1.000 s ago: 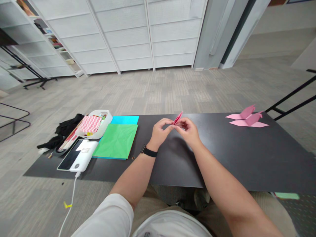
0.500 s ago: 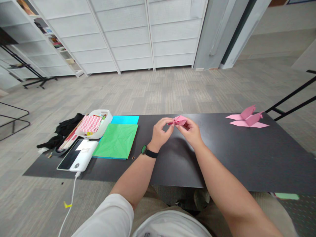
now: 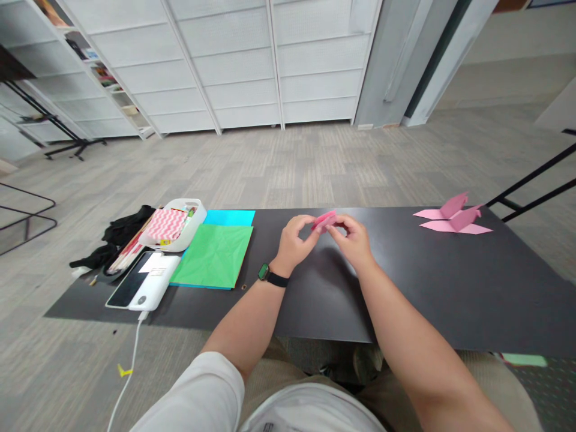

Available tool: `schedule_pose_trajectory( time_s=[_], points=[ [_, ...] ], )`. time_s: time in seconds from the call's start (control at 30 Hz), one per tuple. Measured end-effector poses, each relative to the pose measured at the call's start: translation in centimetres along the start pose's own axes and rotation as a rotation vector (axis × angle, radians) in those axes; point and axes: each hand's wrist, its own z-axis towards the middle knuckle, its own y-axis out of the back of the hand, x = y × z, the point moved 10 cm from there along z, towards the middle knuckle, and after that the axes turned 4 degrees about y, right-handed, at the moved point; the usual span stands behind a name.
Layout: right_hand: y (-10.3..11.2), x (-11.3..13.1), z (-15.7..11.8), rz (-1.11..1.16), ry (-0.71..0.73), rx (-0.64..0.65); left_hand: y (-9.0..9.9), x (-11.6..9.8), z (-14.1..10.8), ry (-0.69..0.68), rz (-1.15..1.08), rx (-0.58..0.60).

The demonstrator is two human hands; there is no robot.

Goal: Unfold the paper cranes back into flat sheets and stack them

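Note:
A small folded piece of pink paper [image 3: 324, 221] is held up above the dark table [image 3: 405, 282], pinched between both hands. My left hand [image 3: 293, 241], with a black watch on its wrist, grips the paper's left side between thumb and fingers. On the other side, my right hand [image 3: 354, 239] is closed on its right end. The fingertips cover part of the paper, so its exact fold is hard to make out. Two pink folded paper birds [image 3: 456, 217] rest at the far right of the table.
Left of my hands lie green paper [image 3: 215, 255] and blue paper [image 3: 229, 217]. Beyond them are a white basket [image 3: 191, 231] holding a pink zigzag-patterned item, a phone [image 3: 130, 288], a white power bank [image 3: 155, 285] with a cable, and black cloth [image 3: 128, 228].
The pink paper has turned in my fingers, from lying fairly flat to tilted with its upper edge raised. Both hands stay in nearly the same place.

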Motion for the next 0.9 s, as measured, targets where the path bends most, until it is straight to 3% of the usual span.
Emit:
schedule_pose_trajectory(
  time_s=[0.17,0.47,0.9],
  points=[
    [0.9,1.5,0.0,-0.123,0.088,-0.068,0.2,-0.6,0.1,-0.007,0.001,-0.015],
    [-0.1,2.2,-0.1,-0.129,0.146,0.0,0.8,-0.5,0.0,-0.013,0.072,-0.076],
    [-1.6,2.9,-0.5,-0.165,0.178,0.103,-0.1,0.1,-0.2,-0.029,0.116,-0.021]
  ],
)
